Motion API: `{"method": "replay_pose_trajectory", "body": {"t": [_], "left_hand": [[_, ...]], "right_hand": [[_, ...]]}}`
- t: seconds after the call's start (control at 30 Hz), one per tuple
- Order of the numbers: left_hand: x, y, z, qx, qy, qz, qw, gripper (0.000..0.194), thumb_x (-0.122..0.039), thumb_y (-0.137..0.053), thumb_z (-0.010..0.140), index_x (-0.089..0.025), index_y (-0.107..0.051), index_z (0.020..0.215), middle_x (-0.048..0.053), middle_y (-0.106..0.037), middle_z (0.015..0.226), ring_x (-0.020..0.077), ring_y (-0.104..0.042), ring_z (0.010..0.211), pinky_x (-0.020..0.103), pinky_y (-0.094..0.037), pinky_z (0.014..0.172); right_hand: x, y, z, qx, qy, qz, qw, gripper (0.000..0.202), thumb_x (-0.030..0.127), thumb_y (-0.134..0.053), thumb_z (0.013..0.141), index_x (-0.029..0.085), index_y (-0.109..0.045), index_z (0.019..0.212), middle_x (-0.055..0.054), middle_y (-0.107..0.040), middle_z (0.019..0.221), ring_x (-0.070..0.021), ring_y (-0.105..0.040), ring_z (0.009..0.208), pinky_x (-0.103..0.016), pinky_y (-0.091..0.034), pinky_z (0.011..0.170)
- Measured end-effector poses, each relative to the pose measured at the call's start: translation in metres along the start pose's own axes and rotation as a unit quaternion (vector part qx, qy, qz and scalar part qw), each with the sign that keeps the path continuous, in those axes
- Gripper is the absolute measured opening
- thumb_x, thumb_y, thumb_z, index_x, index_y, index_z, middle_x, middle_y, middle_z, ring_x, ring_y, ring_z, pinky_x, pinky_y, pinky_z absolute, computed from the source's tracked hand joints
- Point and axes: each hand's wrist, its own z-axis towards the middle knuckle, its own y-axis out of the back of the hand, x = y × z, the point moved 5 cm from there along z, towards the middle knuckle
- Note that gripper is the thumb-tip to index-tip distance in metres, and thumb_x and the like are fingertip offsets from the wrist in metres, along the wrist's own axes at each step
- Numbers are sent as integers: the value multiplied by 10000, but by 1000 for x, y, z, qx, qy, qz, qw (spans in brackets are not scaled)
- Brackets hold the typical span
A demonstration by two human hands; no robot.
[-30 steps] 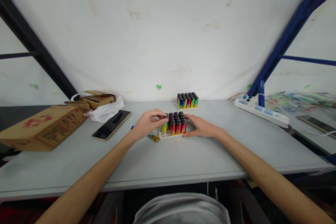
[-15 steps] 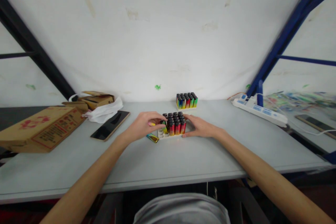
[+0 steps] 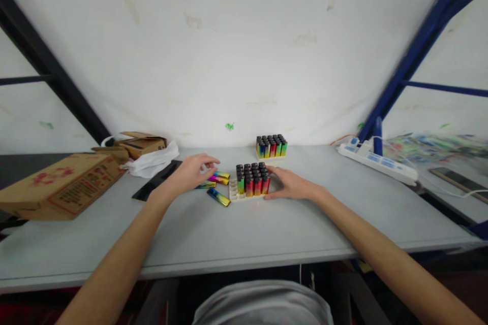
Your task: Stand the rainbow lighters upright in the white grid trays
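A white holed tray (image 3: 233,191) stands mid-table. Several black-topped lighters in shiny red, yellow and green (image 3: 258,185) stand upright in it, and its left column of holes shows bare. My right hand (image 3: 292,184) grips the tray's right side, thumb at the front corner and fingers farther back. To the left, my left hand (image 3: 192,172) hovers with bent fingers apart and nothing visible in them. Several loose lighters (image 3: 220,177) lie close by its fingertips, partly hidden by the hand. One blue and gold lighter (image 3: 218,197) lies nearer to me, beside the tray.
A second tray of upright lighters (image 3: 272,147) stands near the wall. On the left are a cardboard box (image 3: 61,183), a white plastic bag (image 3: 154,159) and a dark phone (image 3: 147,189). A white power strip (image 3: 377,161) lies at the right, beside a blue post.
My left hand has let go of a lighter, which now stands in the tray's front row, and has moved left over the loose lighters. My right hand stays put.
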Motion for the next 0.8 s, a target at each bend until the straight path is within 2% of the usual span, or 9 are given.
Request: {"method": "replay_pose_trajectory", "body": {"t": [0.13,0.27,0.4,0.63,0.8], "left_hand": [[15,-12,0,77,-25,23,996,415,-516,-655,825,-220,-797,1079,116,-747,1162,288,-688,1057,365,-497,996],[19,-25,2,104,-34,14,994,343,-471,-646,845,-259,-798,1067,87,-760,1140,271,-689,1040,326,-492,961],[25,-28,5,86,-24,46,995,362,-463,-649,833,-256,-792,1094,86,-750,1035,258,-684,925,313,-501,877],[30,-26,6,42,1,5,999,339,-520,-659,827,-221,-793,916,95,-740,931,242,-678,843,296,-531,783],[28,-16,5,20,10,-26,999,337,-503,-646,852,-205,-762,958,84,-773,962,235,-703,882,309,-543,837]], "right_hand": [[4,4,-2,10,10,17,1000,1006,604,-818,742,181,-392,1550,-180,-558,1483,-355,-595,1298,-536,-473,1119],[4,6,-3,11,16,15,1000,1008,611,-810,749,183,-383,1555,-170,-538,1505,-352,-580,1318,-525,-466,1133],[2,4,-3,14,15,-2,1000,1001,624,-788,771,164,-371,1557,-190,-556,1480,-356,-591,1302,-540,-473,1121],[-1,2,-1,16,-4,-8,1000,1003,618,-786,775,145,-373,1557,-206,-576,1451,-366,-598,1293,-553,-469,1120],[-4,2,-2,11,-5,-6,1000,999,619,-787,774,155,-374,1557,-206,-574,1455,-367,-600,1287,-564,-466,1118]]}}
